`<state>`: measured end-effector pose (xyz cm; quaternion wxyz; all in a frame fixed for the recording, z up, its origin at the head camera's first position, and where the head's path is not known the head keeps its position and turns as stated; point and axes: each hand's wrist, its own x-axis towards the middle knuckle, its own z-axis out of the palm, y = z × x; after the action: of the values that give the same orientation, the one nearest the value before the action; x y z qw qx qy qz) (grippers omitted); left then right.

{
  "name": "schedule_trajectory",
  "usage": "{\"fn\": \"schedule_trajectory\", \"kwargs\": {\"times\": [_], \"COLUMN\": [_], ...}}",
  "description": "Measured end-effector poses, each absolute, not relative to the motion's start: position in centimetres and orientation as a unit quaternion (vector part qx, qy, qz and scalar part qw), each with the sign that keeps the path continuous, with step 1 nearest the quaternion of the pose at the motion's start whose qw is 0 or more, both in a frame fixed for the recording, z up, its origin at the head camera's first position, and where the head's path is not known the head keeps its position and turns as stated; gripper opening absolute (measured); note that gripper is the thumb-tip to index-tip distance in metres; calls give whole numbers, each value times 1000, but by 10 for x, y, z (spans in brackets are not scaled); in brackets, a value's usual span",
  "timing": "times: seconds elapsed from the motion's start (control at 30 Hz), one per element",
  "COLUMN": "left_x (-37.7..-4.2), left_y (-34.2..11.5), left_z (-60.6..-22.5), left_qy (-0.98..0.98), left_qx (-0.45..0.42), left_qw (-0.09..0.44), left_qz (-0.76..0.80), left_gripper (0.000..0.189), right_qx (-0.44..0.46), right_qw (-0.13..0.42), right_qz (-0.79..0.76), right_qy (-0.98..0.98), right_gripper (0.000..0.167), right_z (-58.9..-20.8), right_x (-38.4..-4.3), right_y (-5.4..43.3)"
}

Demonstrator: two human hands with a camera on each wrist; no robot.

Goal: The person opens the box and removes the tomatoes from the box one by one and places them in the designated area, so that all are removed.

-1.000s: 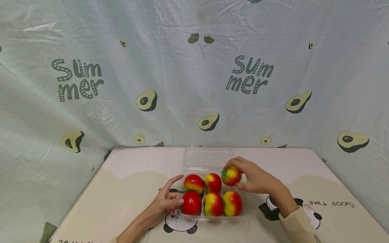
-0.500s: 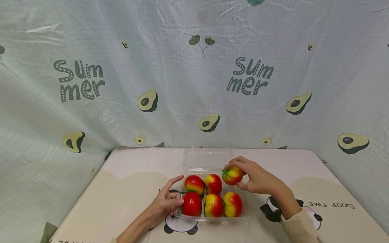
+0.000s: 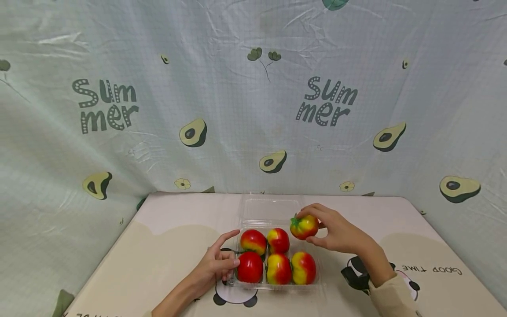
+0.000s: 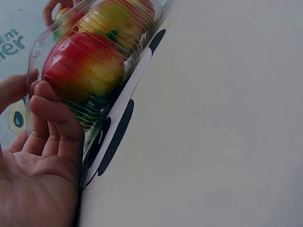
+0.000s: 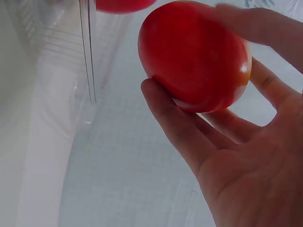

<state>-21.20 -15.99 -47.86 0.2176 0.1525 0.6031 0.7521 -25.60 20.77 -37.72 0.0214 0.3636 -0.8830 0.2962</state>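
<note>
My right hand [image 3: 336, 231] holds a shiny red-and-yellow fruit [image 3: 304, 227] with a green leafy top between thumb and fingers. The fruit hovers at the back right corner of a clear plastic box [image 3: 277, 287], its leafy top turned left. In the right wrist view its smooth red side [image 5: 194, 54] faces the camera. My left hand [image 3: 214, 266] grips the box's left edge by the rim, index finger stretched along it. Several like fruits sit in the box in two rows, among them a plain red one [image 3: 250, 267] at front left. The back right place holds none.
The box's clear lid [image 3: 271, 210] lies folded back behind it. A pale tablecloth [image 3: 170, 246] printed with pandas and lettering covers the table. Behind and at both sides hangs a curtain [image 3: 225, 97] with avocado prints.
My right hand has turned the fruit and shifted it slightly right, so its green top shows more. The left hand and the box stay put; the head view tilts slightly up.
</note>
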Motion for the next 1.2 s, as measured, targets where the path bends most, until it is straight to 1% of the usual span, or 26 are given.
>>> {"fn": "schedule_trajectory", "kwargs": {"times": [0.17,0.37,0.57,0.8,1.2], "left_x": [-212,-213,-214,-213,-213], "left_y": [-160,-158,-157,-158,-158], "left_z": [-479,-479,-480,-480,-479], "left_qy": [598,588,587,588,586], "left_qx": [147,148,141,139,140], "left_qw": [222,226,230,228,231], "left_qz": [756,762,763,764,764], "left_gripper": [84,83,82,81,81], "right_qx": [360,356,333,324,296], "right_qw": [36,64,76,83,88], "right_qz": [299,295,291,297,303], "right_qy": [-883,-884,-893,-894,-902], "right_gripper": [42,39,45,56,64], "right_z": [-373,-369,-365,-363,-362], "right_x": [-256,-257,-258,-262,-266], "right_y": [211,221,229,237,254]}}
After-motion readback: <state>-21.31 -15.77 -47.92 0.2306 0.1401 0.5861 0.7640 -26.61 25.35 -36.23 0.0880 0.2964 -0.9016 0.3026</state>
